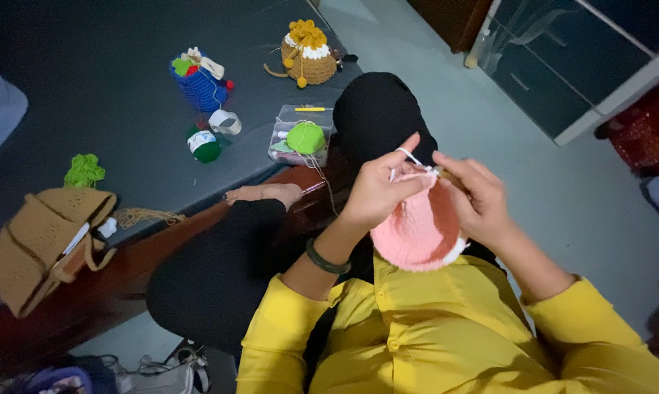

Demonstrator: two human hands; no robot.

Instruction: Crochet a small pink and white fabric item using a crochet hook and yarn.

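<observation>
Pink crochet piece is held betw. both hands, hanging near of the grips; left hand pinches its far rim, right hand is closed on hook w/ white yarn.

We hold a pink crocheted piece with a white edge over our lap, our left hand gripping its top with white yarn looped over the forefinger, our right hand pinching it from the other side. On the dark counter sit a green yarn ball in a clear box, a blue crocheted pouch and a tan crocheted bag.
</observation>
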